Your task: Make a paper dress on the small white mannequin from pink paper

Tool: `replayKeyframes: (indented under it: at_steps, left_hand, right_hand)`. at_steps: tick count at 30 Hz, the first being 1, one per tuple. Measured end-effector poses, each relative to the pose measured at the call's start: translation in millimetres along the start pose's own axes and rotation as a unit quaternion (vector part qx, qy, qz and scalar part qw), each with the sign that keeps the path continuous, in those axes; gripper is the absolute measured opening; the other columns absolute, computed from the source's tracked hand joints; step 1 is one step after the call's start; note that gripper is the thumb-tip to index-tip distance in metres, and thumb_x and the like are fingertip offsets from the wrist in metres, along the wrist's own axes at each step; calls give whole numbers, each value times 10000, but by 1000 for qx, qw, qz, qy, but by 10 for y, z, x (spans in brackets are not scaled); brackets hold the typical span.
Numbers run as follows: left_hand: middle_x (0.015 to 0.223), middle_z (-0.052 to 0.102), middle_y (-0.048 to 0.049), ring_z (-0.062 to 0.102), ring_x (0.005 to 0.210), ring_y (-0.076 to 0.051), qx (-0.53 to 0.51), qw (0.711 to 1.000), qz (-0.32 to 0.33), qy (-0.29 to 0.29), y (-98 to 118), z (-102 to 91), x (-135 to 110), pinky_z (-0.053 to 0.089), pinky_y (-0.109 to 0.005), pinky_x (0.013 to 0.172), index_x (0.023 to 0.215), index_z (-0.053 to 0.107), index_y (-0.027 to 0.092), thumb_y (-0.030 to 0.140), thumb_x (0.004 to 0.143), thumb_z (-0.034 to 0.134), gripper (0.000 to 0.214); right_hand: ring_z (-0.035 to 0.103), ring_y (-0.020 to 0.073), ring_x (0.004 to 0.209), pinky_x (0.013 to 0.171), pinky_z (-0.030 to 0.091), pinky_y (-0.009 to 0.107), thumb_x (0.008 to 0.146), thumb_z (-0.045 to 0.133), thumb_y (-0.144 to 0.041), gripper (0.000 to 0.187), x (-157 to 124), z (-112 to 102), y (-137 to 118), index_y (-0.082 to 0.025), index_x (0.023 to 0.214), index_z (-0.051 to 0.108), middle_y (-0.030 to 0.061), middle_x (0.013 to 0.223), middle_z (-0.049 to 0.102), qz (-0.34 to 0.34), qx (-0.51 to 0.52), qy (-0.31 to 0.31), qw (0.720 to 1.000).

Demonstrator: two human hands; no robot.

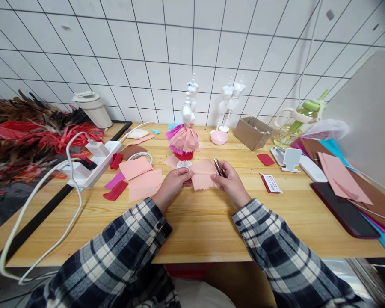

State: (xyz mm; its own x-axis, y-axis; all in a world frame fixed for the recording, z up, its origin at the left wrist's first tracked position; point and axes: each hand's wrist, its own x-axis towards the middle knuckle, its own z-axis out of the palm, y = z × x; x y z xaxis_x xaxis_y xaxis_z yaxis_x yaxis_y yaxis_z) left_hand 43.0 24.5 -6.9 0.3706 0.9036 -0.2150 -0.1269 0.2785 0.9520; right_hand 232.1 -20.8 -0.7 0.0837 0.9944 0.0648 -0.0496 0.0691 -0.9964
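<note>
Pink sheet (pixel 202 176) pinched at 2 opposite edges: left hand (pixel 173 182) closed on 1, right hand (pixel 231 182) on the other, scissors (pixel 218 167) tucked above its thumb. Judged light, limp, tearable; grip edges.

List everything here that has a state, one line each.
pink paper, held between both hands, lower edge fringed
left hand, pinching the paper's left edge
right hand, gripping scissors and the paper
scissors, blades look closed
doll stand, upright, wearing paper skirt
cardboard box, open
phone, screen dark
</note>
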Motion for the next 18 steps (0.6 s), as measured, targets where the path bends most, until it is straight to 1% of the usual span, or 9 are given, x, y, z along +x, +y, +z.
replayKeyframes:
  at_steps: [6,8,10,13,15,16,18]
  left_hand:
    - [742,648,-15,592,726,-135,-3,1000,15,-16,13,-22,4,463,-281,782,729,670,139,317,640,766,220]
    - [788,668,-24,606,754,-140,-17,999,14,-28,18,-18,-4,467,-280,788,766,676,141,303,654,768,217]
    - [924,694,-51,631,842,-166,-51,996,6,-66,27,7,-26,475,-303,826,907,688,153,299,681,765,280]
    - [1146,671,-102,634,995,-219,-100,985,-21,-138,32,63,-68,470,-350,899,1134,644,179,292,694,776,474]
    - [1179,662,-120,628,1030,-230,-101,980,-39,-169,21,79,-84,462,-340,910,1168,638,171,279,675,797,529]
    - [1160,672,-122,633,1013,-225,-89,979,-48,-176,12,76,-86,467,-323,885,1158,648,165,280,667,804,528]
    - [1088,696,-115,644,932,-203,-47,981,-65,-177,-8,51,-81,477,-280,781,1133,666,163,295,656,813,517]
  right_hand:
    - [477,122,692,533,341,213,684,660,-270,339,-1,-9,-26,-203,985,516,-1,867,550,2,2,0,1000]
    - [477,118,693,533,344,211,683,672,-270,346,-6,-1,-33,-201,986,519,-6,857,547,7,8,-2,1000]
    - [479,115,691,534,349,209,680,692,-277,364,-17,14,-42,-200,992,521,-11,846,545,16,17,-10,1000]
    - [480,113,682,533,355,210,679,724,-314,388,-36,44,-65,-199,989,522,-16,826,542,28,37,-37,998]
    - [482,115,680,529,354,212,679,736,-338,394,-47,60,-82,-201,981,524,-17,809,536,28,43,-54,997]
    - [482,117,679,527,352,213,679,739,-348,396,-50,64,-88,-204,980,524,-17,805,533,26,43,-58,997]
    - [478,119,673,521,347,216,677,743,-365,404,-50,63,-92,-212,979,522,-15,805,529,24,36,-60,997]
